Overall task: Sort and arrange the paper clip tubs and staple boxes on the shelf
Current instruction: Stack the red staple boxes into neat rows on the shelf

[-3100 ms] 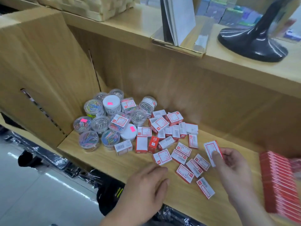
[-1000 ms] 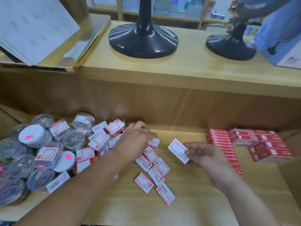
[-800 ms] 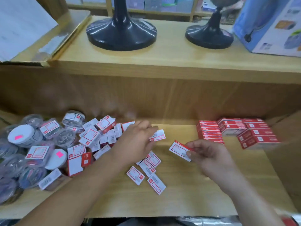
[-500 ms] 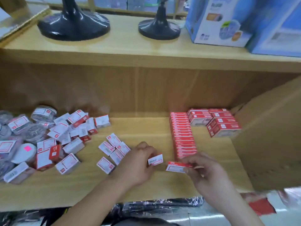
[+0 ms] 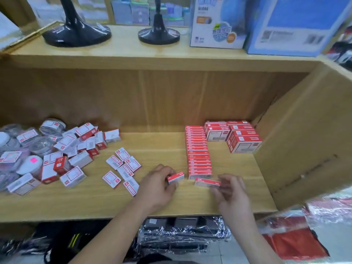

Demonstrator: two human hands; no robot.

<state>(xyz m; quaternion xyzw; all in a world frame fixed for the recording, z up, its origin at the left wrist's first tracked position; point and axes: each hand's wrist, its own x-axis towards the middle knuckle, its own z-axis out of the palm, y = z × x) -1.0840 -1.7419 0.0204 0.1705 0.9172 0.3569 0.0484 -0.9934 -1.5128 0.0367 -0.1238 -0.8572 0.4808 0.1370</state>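
A neat row of red staple boxes runs front to back on the wooden shelf. My right hand holds one small red staple box on edge at the row's near end. My left hand pinches another staple box just left of it. Several loose staple boxes lie flat in the middle. On the left, a heap of staple boxes mixes with clear paper clip tubs.
Bigger red boxes are stacked at the back right against the side wall. The upper shelf carries two black stands and blue cartons. Wrapped goods lie below the shelf edge.
The view swung right from the heap to the row. My left hand picked a box from the pile and carried it right; my right hand brought its box down to the row's near end.
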